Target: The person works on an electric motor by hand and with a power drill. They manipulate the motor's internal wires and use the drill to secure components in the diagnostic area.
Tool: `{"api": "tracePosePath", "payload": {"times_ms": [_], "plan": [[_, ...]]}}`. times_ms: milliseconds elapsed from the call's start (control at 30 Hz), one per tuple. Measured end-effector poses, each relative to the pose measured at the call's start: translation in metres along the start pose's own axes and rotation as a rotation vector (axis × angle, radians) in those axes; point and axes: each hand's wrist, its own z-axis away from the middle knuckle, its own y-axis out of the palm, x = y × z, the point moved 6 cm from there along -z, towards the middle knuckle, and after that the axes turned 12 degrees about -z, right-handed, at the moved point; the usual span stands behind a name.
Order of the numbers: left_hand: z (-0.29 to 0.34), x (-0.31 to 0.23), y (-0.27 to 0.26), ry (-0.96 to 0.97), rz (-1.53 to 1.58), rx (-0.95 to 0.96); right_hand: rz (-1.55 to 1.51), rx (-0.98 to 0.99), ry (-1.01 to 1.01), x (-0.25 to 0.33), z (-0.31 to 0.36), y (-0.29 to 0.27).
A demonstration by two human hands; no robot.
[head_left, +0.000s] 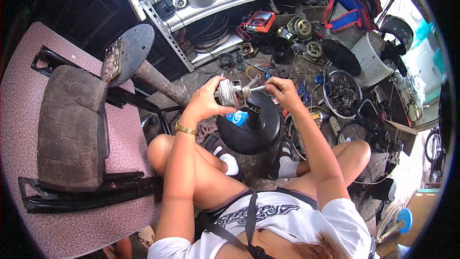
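Observation:
My left hand [203,100] is wrapped round a small silver electric motor [233,95], held up in front of me with a black piece at its underside. From the motor's right side a thin metal rod [257,88] sticks out. The fingers of my right hand [284,94] pinch the far end of this rod; whether it is the motor's shaft or a separate tool, I cannot tell. Below both hands a round black fan base [230,136] stands on the floor, with a blue-and-white packet [236,118] on it.
A stool with a padded seat [72,127] lies on the pink bench [129,201] at left. Behind stands a white shelf [230,1] with tubs. Loose wires, motor parts, an orange multimeter [261,20], a metal bowl [330,103] of small parts and a white basket [371,62] crowd the floor.

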Motion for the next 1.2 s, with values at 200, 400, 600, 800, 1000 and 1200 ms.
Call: {"api": "tracePosePath", "payload": {"times_ms": [200,400,600,800,1000,1200], "plan": [[-0.001,0.001,0.001,0.011,0.020,0.006,-0.036,-0.002,-0.009,0.003,0.002,-0.005],[0.000,0.001,0.000,0.022,0.009,0.011,-0.036,-0.019,0.081,-0.001,0.006,-0.009],[-0.001,-0.003,-0.001,0.032,0.002,0.016,0.109,0.008,0.093,-0.009,0.008,-0.009],[-0.001,-0.004,-0.001,0.012,-0.010,0.032,-0.012,-0.038,0.085,-0.012,0.008,-0.006],[0.000,0.001,-0.004,0.014,0.024,0.039,-0.095,-0.051,-0.015,0.008,0.004,-0.001],[-0.008,-0.008,-0.001,0.029,-0.024,0.039,0.044,-0.044,0.106,-0.016,0.009,-0.013]]}}
